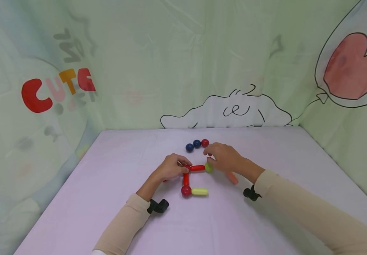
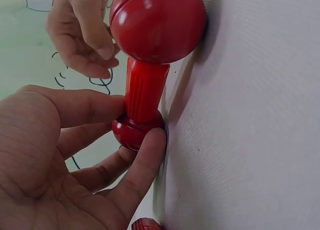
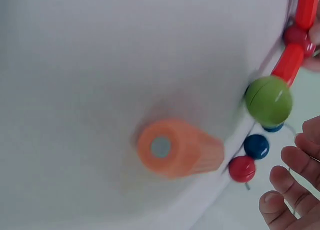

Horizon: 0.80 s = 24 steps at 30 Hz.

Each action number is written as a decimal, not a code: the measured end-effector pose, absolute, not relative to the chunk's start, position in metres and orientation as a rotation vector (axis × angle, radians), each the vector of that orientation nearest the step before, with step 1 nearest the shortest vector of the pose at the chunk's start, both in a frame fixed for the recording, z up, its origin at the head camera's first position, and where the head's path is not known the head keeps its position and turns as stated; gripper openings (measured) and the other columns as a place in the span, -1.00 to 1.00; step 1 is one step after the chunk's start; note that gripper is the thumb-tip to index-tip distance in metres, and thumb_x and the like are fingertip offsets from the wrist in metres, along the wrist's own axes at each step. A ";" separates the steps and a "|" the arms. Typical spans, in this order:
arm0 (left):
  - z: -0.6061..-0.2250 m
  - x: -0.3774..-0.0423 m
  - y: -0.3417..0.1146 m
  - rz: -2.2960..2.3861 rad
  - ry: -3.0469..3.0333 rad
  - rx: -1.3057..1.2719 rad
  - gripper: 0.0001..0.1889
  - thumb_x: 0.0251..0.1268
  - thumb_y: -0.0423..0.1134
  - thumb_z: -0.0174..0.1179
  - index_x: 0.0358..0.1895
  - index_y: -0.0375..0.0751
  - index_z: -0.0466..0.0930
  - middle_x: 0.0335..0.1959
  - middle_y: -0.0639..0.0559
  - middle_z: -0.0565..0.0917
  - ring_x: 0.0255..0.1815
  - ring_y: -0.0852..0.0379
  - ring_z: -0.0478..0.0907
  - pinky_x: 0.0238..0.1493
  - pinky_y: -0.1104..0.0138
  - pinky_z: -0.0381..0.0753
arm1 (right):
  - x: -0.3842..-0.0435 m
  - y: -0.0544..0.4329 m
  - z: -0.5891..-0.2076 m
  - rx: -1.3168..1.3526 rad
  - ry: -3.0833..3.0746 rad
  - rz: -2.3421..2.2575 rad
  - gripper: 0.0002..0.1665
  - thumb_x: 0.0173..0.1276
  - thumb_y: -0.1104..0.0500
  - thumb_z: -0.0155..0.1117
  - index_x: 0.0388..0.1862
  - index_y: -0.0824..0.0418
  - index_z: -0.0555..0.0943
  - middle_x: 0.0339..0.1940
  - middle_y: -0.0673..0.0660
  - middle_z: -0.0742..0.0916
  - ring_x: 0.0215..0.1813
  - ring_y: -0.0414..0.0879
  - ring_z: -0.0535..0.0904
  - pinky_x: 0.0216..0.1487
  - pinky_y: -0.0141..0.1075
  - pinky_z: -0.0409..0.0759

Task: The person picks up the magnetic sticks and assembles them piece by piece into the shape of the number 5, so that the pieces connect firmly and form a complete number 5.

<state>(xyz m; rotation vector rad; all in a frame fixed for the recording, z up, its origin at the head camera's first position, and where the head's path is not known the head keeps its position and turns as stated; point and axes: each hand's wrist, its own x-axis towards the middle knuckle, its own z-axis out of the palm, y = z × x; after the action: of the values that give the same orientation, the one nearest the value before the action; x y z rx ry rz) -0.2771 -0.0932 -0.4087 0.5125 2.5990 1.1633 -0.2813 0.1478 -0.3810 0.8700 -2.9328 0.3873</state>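
My left hand [image 1: 173, 166] pinches a small red ball [image 2: 129, 136] between thumb and fingers, low at the tabletop. One red rod [image 1: 198, 167] runs right from that ball to a green ball [image 3: 269, 100]; another red rod [image 1: 186, 179] comes toward me to a nearer red ball [image 1: 186, 191]. From this nearer ball a pale yellow rod [image 1: 200, 191] points right. My right hand [image 1: 223, 156] hovers beside the green ball, fingers loosely bent and holding nothing in the right wrist view. An orange rod [image 3: 200, 150] lies near it, partly hidden by the hand in the head view.
Beyond the hands, two dark blue balls [image 1: 193, 145] and a loose red ball [image 1: 205, 142] sit in a row. A red rod end [image 1: 165, 181] shows under my left wrist. A printed curtain [image 1: 132, 71] hangs behind the white tabletop [image 1: 107, 156].
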 end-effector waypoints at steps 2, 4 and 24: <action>-0.409 -0.277 -0.093 1.164 2.600 0.510 -0.81 0.35 -0.27 0.29 -0.04 -0.03 0.79 -0.19 0.07 0.70 -0.22 0.07 0.58 -0.26 0.31 0.61 | -0.288 0.149 -0.383 0.812 -2.952 0.389 -0.68 0.40 0.17 0.32 0.10 0.20 0.68 -0.01 0.10 0.73 0.07 0.03 0.62 0.08 -0.03 0.66; -0.409 -0.277 -0.092 1.163 2.601 0.507 -0.81 0.36 -0.28 0.29 -0.04 -0.03 0.79 -0.19 0.07 0.70 -0.24 0.07 0.58 -0.26 0.31 0.60 | -0.294 0.151 -0.385 0.762 -2.969 0.386 -0.65 0.41 0.17 0.31 0.14 0.20 0.67 0.06 0.13 0.72 0.16 0.07 0.60 0.14 0.02 0.64; -0.412 -0.278 -0.092 1.196 2.589 0.494 -0.79 0.38 -0.31 0.25 -0.02 -0.05 0.79 -0.20 0.05 0.67 -0.34 0.08 0.57 -0.36 0.34 0.58 | -0.337 0.143 -0.399 0.560 -3.181 0.392 -0.23 0.46 0.09 0.23 0.60 0.12 0.25 0.60 0.18 0.31 0.53 0.25 0.24 0.40 0.20 0.37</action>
<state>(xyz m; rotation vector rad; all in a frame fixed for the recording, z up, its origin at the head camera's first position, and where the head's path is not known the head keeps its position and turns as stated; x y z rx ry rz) -0.2777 -0.0919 -0.4120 0.4941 2.5887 1.1956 -0.3365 0.1435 -0.3986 0.5599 -3.1813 0.3915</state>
